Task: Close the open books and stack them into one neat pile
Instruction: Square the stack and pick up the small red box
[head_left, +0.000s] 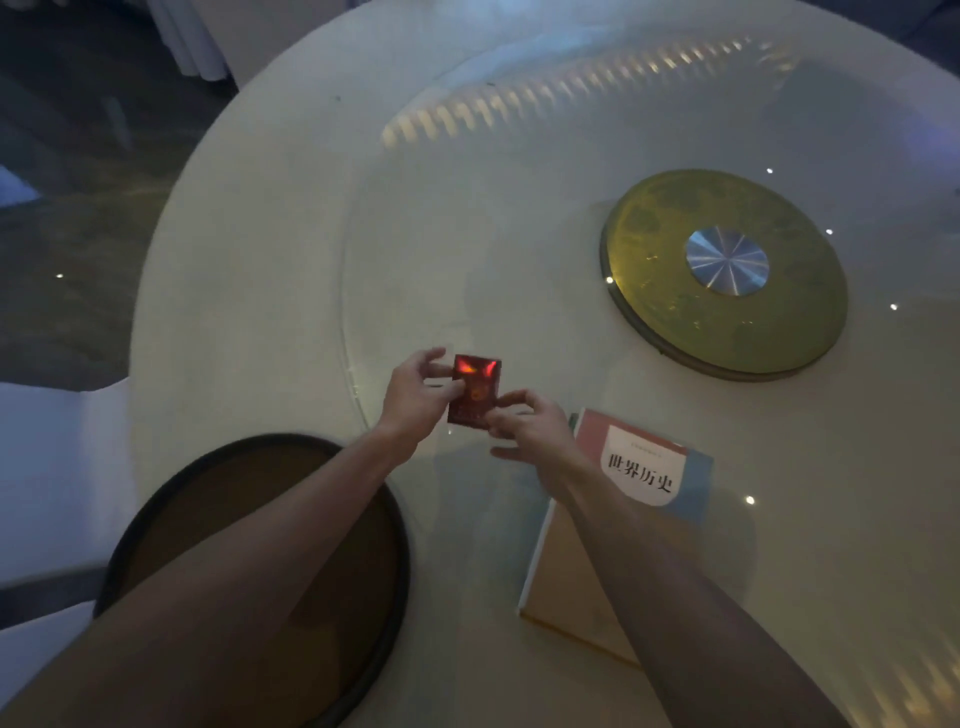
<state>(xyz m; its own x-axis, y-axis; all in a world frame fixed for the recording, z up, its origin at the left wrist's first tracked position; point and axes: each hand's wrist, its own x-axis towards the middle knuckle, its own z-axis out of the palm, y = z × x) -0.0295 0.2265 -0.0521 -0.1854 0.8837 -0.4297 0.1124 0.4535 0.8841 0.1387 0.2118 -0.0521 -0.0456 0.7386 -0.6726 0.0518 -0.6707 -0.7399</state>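
A small red book (475, 389) with a glossy cover is held just above the round table, closed. My left hand (415, 400) grips its left edge and my right hand (530, 426) pinches its lower right corner. To the right lies a larger closed book (644, 473) with a pink, blue and tan cover and black Chinese characters on a white patch; my right forearm crosses over its left part.
The white round table (291, 249) carries a glass turntable with a gold disc (727, 332) at its centre. A dark round tray (218, 483) sits at the near left under my left forearm. A white-covered chair (47, 467) stands at the left.
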